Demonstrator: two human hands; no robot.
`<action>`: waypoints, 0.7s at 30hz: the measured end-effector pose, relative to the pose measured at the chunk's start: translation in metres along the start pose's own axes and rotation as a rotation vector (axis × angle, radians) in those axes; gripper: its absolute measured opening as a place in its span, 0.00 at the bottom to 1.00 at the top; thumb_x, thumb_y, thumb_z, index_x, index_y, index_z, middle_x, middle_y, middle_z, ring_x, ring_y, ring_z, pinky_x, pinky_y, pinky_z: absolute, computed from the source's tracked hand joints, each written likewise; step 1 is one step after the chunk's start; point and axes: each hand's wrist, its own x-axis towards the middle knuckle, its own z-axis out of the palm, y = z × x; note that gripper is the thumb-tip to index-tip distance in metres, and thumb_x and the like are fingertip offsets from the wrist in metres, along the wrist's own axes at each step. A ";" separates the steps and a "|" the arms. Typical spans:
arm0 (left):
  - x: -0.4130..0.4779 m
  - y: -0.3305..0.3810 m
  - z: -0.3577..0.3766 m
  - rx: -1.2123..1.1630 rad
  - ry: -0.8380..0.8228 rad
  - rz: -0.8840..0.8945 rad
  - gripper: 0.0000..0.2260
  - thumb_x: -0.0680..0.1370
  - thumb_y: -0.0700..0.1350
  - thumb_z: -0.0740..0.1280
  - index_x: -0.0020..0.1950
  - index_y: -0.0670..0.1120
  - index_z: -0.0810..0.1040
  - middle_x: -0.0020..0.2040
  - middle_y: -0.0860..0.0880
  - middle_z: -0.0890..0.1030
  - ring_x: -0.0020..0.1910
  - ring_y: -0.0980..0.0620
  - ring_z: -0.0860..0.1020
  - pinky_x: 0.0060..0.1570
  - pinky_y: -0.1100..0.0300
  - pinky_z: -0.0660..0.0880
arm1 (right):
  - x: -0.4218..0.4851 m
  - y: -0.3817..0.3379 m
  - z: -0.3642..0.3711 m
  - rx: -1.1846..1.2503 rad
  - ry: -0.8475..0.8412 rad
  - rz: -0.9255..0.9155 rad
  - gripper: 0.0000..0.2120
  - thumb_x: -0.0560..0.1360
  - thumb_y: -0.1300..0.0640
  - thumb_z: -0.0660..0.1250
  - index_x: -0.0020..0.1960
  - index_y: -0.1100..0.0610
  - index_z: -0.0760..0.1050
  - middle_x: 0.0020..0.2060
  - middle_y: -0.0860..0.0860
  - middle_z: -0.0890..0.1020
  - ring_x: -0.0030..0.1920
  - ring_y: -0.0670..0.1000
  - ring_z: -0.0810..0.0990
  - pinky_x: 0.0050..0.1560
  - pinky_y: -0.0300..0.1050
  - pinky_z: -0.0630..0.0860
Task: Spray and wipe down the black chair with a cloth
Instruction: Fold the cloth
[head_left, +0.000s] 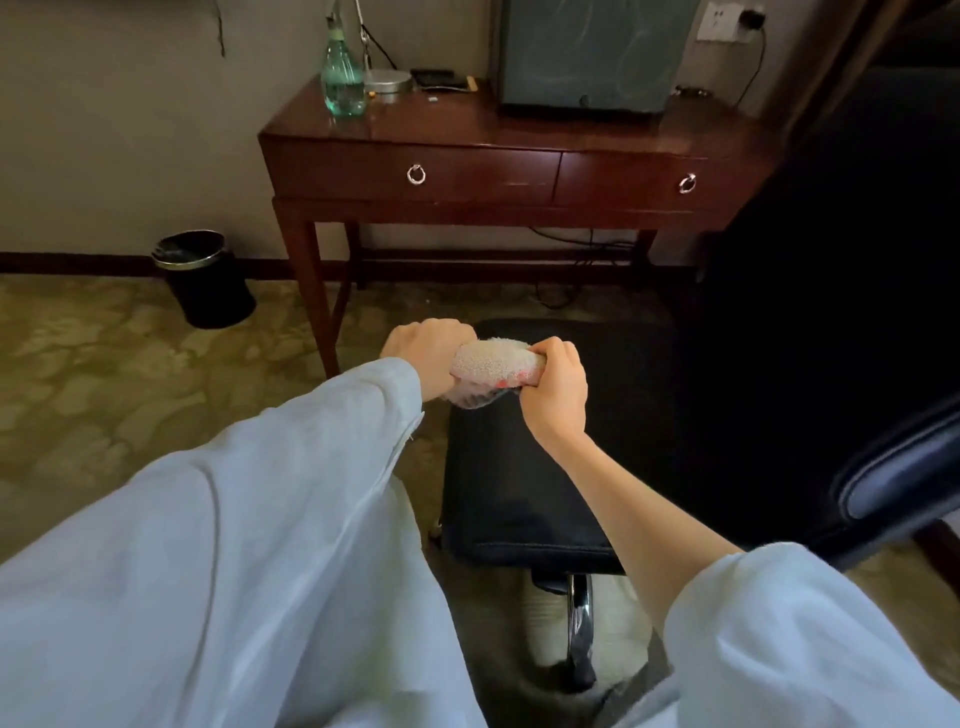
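The black chair (519, 467) took up most of what lay before me, its seat under my arms and its tall back rising dark on my right. Beyond it a dark wooden desk (467, 135) with two ring-pull drawers stood against the wall, a grey box-like appliance (587, 52) on its top. Patterned carpet (104, 364) covered the floor, and a black bin (205, 278) sat near the desk's left leg.

Both my hands were out over the far end of the seat. My left hand (426, 353) was curled in a fist round one end of the cloth (493, 364), and my right hand (553, 389) clamped the other end, fingers wrapped tight. The cloth was bunched between them, pale and nubbly with a little red showing underneath, held above the seat. I could not tell whether it touched the leather.

The green spray bottle (343, 78) stood upright on the desk's left corner, well apart from me.
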 end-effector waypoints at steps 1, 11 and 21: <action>0.010 -0.006 0.001 0.000 -0.012 -0.007 0.13 0.77 0.51 0.68 0.60 0.52 0.73 0.54 0.49 0.79 0.51 0.50 0.79 0.48 0.59 0.75 | 0.012 0.000 0.006 -0.002 -0.028 -0.004 0.17 0.71 0.69 0.70 0.57 0.56 0.73 0.54 0.50 0.75 0.55 0.50 0.73 0.54 0.44 0.76; 0.137 -0.066 -0.054 -0.057 -0.112 -0.045 0.14 0.78 0.52 0.67 0.61 0.50 0.73 0.57 0.49 0.78 0.55 0.49 0.78 0.51 0.56 0.73 | 0.154 -0.055 0.026 -0.067 -0.175 -0.014 0.19 0.70 0.70 0.69 0.57 0.55 0.72 0.55 0.50 0.74 0.55 0.51 0.72 0.54 0.48 0.77; 0.206 -0.110 -0.194 -0.131 -0.141 -0.060 0.09 0.77 0.50 0.67 0.56 0.51 0.75 0.53 0.51 0.78 0.51 0.48 0.78 0.43 0.57 0.67 | 0.247 -0.187 -0.025 -0.102 -0.225 -0.004 0.20 0.69 0.71 0.69 0.56 0.54 0.72 0.55 0.50 0.74 0.56 0.51 0.72 0.55 0.48 0.76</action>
